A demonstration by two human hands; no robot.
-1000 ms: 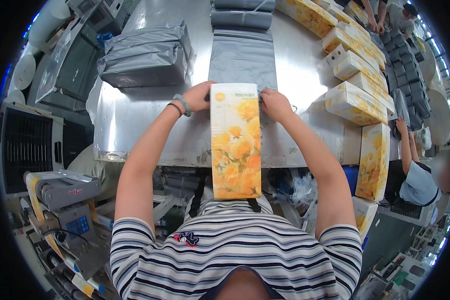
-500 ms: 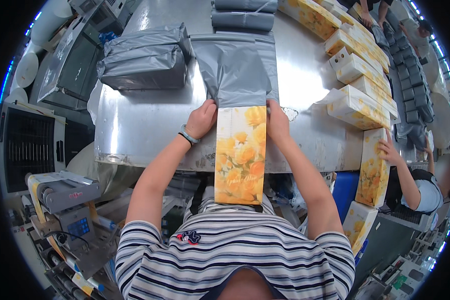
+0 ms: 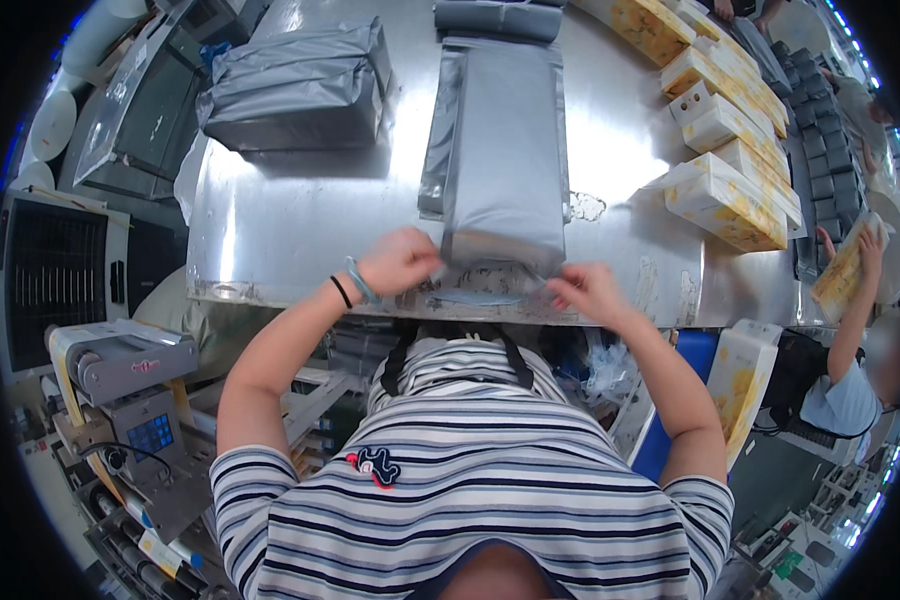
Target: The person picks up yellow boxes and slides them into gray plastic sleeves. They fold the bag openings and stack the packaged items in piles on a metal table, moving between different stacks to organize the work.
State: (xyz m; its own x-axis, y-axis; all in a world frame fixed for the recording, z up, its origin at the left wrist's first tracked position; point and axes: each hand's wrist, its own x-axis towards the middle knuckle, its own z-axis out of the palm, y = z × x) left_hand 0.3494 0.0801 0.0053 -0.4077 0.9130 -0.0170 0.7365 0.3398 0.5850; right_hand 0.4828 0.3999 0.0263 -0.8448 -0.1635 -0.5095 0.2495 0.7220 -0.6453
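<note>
A grey plastic bag (image 3: 505, 150) lies lengthwise on the metal table in front of me, filled out to a long box shape. Its loose mouth is at the near end, close to the table edge. My left hand (image 3: 402, 262) is beside the near left corner, fingers curled and smeared by motion; whether they grip the bag is hidden. At the near right corner my right hand (image 3: 588, 292) pinches a thin edge of the bag's mouth. Flat grey bags (image 3: 433, 180) show under the left side of the filled one.
Filled grey packages (image 3: 295, 100) stand back left; grey rolls (image 3: 498, 20) lie at the far middle. Yellow-flowered packs (image 3: 735, 205) line the right. A co-worker's hand (image 3: 873, 245) holds another flowered pack (image 3: 842, 268). A machine with rollers (image 3: 135, 365) stands at lower left.
The flowered pack that stuck out of the grey bag is now covered by it. The bag has moved away from me, and both hands are at its near end. The co-worker lifted a flowered pack.
</note>
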